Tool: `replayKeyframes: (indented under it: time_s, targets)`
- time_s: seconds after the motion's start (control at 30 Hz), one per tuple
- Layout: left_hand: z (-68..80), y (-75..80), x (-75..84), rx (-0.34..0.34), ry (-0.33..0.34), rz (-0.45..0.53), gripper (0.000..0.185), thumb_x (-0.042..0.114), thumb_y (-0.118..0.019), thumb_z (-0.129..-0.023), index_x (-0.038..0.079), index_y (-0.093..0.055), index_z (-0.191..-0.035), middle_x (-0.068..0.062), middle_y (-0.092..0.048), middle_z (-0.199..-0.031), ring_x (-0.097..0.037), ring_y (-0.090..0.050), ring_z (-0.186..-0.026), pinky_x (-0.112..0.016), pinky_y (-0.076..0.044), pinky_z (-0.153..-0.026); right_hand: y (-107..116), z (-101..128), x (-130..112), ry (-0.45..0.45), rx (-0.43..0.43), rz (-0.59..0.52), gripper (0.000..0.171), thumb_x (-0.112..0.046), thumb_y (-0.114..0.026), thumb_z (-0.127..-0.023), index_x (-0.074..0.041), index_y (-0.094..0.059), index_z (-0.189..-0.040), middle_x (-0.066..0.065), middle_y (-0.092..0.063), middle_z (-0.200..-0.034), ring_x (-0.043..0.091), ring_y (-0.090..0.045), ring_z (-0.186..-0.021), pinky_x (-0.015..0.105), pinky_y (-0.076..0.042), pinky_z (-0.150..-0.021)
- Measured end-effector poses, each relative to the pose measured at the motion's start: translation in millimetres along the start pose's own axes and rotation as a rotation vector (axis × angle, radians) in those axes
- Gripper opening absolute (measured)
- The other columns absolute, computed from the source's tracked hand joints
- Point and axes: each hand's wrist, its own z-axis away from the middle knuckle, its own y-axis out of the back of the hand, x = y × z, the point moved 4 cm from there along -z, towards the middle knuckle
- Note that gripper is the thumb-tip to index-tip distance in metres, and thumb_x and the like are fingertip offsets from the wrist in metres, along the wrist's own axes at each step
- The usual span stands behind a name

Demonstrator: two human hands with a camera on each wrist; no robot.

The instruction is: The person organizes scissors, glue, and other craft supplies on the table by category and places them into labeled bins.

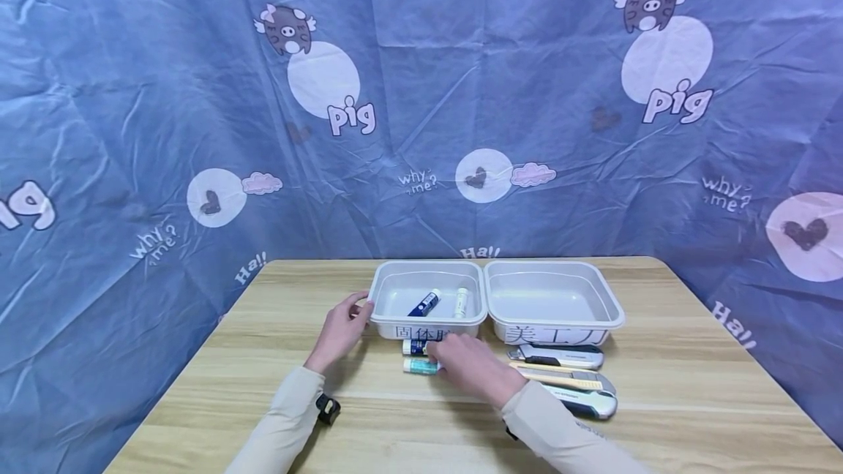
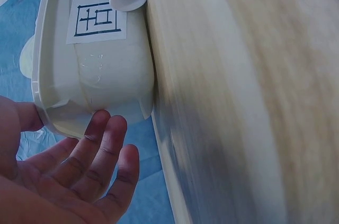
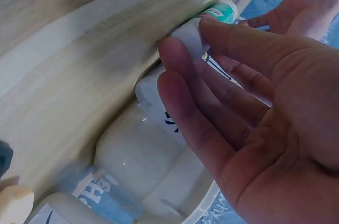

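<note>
Nearest us, at the bottom of the frame, is the table (image 1: 369, 423), with three cutters (image 1: 578, 382) lying right of centre, beyond our right forearm. Just left of them, our right hand (image 1: 474, 364) makes a narrow pinch, thumb and fingertips on the white end of a glue stick, the other fingers loosely bent. We cannot tell whether that end belongs to the teal stick (image 1: 418, 366) or to the navy stick (image 1: 413, 347) just beyond it. Both lie side by side below the centre of the frame, in front of the left box (image 1: 411, 280).

We judge that this pinch wants care: a cap may slip off and a round body may roll, so a firm hold across the barrel, without nudging the neighbour, serves best.

Left of centre, our left hand (image 1: 344, 329) holds the box's corner, thumb at the rim, fingers gently curved against the end wall. A light touch should steady it; pressing down could tip it. Inside lie another navy stick (image 1: 424, 303) and a white stick (image 1: 461, 303). The right box (image 1: 540, 280) stands just beside, and a blue backdrop (image 1: 421, 93) fills the upper frame.
</note>
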Motion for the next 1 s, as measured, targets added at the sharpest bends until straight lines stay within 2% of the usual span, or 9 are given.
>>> replayKeyframes:
  time_s: [0.1,0.3,0.73,1.0]
  targets:
    - [-0.1,0.2,0.3,-0.001,0.0,0.003,0.043,0.025,-0.06,-0.104,0.002,-0.059,-0.141,-0.012,-0.075,-0.092,-0.027,-0.072,-0.077,-0.032,-0.056,-0.069,2,0,0,-0.002,0.007,-0.039,0.015,-0.002,-0.08,-0.081,-0.011,-0.073,-0.089,0.003,-0.071,-0.079,0.011,-0.059,-0.061,0.021,-0.05,-0.055]
    - [-0.4,0.4,0.1,0.002,0.002,0.003,0.042,0.023,-0.06,-0.104,0.002,-0.059,-0.141,-0.011,-0.075,-0.091,-0.029,-0.072,-0.078,-0.032,-0.055,-0.069,6,0,1,0.003,0.022,-0.106,0.015,-0.002,-0.081,-0.082,-0.01,-0.074,-0.093,0.003,-0.073,-0.085,0.013,-0.066,-0.071,0.021,-0.054,-0.063]
    - [0.5,0.4,1.9,0.004,-0.009,0.009,0.041,0.022,-0.06,-0.104,0.001,-0.06,-0.139,-0.012,-0.075,-0.09,-0.032,-0.072,-0.079,-0.032,-0.055,-0.069,22,2,3,0.052,0.125,-0.1,0.015,-0.005,-0.082,-0.082,-0.014,-0.074,-0.092,-0.001,-0.075,-0.09,0.013,-0.069,-0.079,0.026,-0.057,-0.069]
    - [-0.2,0.8,1.1,0.009,-0.022,0.009,0.04,0.021,-0.06,-0.104,0.0,-0.06,-0.138,-0.014,-0.075,-0.09,-0.034,-0.073,-0.077,-0.033,-0.056,-0.069,32,2,8,0.026,0.142,-0.122,0.014,-0.007,-0.08,-0.086,-0.017,-0.073,-0.093,-0.004,-0.075,-0.091,0.011,-0.069,-0.081,0.028,-0.057,-0.069]
